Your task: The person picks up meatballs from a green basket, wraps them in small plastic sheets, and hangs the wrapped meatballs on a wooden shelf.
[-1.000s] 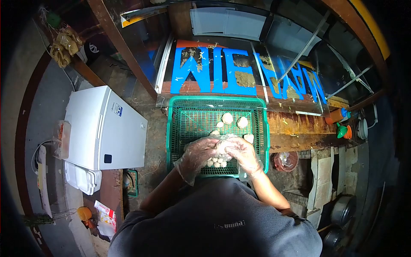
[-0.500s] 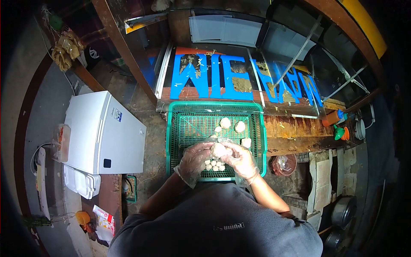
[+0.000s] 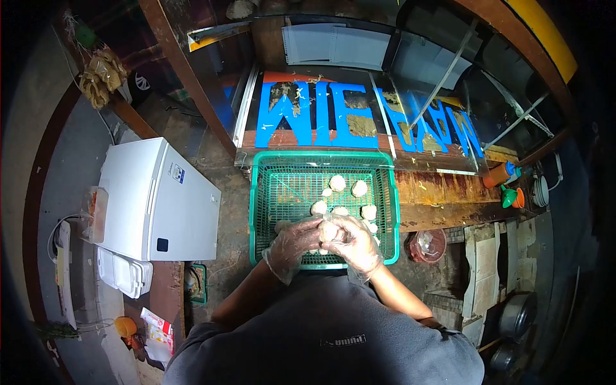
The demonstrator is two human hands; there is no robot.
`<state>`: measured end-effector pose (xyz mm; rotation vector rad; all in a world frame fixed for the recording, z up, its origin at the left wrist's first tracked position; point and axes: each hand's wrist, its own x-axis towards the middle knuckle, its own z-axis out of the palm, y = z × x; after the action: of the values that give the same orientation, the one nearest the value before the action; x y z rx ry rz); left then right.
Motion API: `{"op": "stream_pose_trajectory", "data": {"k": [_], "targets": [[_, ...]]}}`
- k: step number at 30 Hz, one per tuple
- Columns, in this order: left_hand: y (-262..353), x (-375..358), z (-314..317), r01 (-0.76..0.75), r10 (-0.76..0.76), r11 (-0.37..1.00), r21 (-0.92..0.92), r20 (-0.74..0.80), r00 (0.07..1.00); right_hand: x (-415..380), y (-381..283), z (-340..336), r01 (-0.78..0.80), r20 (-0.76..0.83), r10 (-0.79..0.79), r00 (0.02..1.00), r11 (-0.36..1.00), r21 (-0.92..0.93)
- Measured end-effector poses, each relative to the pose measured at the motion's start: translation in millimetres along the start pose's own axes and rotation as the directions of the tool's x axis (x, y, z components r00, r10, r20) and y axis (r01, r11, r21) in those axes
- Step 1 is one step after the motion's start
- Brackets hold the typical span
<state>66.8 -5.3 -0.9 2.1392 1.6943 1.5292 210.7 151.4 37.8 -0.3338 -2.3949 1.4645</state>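
I have one pale ball pinched between both hands, above the near half of the green crate. My left hand closes its grip on the ball's left side; my right hand curls its fingers in from the right, its grip closed down to the ball's width. Both wear clear plastic gloves.

The crate holds more pale balls, of mixed sizes. Two big ones and a smaller one lie towards the far side; others sit across the middle and down the right, with one at the left partly behind my left hand. Small ones show just below my fingers, but my hands hide too much of them to count.

Right of the crate, a reddish tub has something pale inside, too unclear to name. Farther right are a green funnel, an orange funnel and, at the near right, two metal pots. On the left, white foam boxes lie just near of the white freezer.
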Motion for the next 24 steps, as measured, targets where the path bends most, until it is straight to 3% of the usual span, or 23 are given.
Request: {"op": "stream_pose_trajectory", "data": {"k": [1, 2, 6, 8, 9, 11, 14, 18, 20, 24], "targets": [[0.2, -8.6, 5.6, 0.412, -0.425, 0.828, -0.381, 0.054, 0.904, -1.0, 3.3, 0.0, 0.037, -0.017, -0.037, 0.999, 0.999, -0.021], [-0.9, -17.0, 10.3, 0.669, -0.717, 0.369, -0.645, 0.261, 0.647, -2.4, 4.8, 0.1, 0.073, -0.032, -0.074, 0.997, 0.996, -0.043], [-4.5, -17.1, 11.2, 0.657, -0.715, 0.375, -0.654, 0.247, 0.654, -9.0, 5.8, 2.3, -0.109, -0.007, 0.111, 0.994, 0.987, 0.121], [-12.9, -24.2, 19.4, 0.353, -0.456, 0.709, -0.610, -0.015, 0.890, -9.3, 10.0, 5.7, -0.092, -0.089, 0.101, 0.991, 0.991, 0.095], [-9.8, -19.7, 17.7, 0.354, -0.457, 0.708, -0.611, -0.015, 0.889, -9.5, 6.6, 5.5, -0.093, -0.088, 0.102, 0.991, 0.991, 0.095], [-3.9, -10.8, 13.6, 0.376, -0.434, 0.792, -0.482, -0.010, 0.901, -8.9, -2.9, 3.2, -0.098, -0.129, 0.083, 0.988, 0.989, -0.113], [-0.6, -8.4, 13.7, 0.499, -0.553, 0.720, -0.482, 0.034, 0.832, -7.1, -1.6, 2.2, -0.018, -0.096, 0.007, 0.995, 0.993, -0.118], [5.2, -12.2, 11.2, 0.517, -0.601, 0.623, -0.587, 0.064, 0.797, -5.7, 1.3, 1.2, 0.039, -0.101, -0.049, 0.994, 0.994, -0.099], [12.2, -8.1, 10.5, 0.339, -0.466, 0.759, -0.555, -0.099, 0.879, -5.3, 1.5, 0.5, -0.023, -0.085, 0.022, 0.996, 1.000, -0.003], [-3.2, -12.7, 10.5, 0.272, -0.381, 0.736, -0.620, -0.047, 0.923, -4.7, 3.1, -0.3, 0.009, -0.094, -0.005, 0.996, 0.999, 0.042]]}}
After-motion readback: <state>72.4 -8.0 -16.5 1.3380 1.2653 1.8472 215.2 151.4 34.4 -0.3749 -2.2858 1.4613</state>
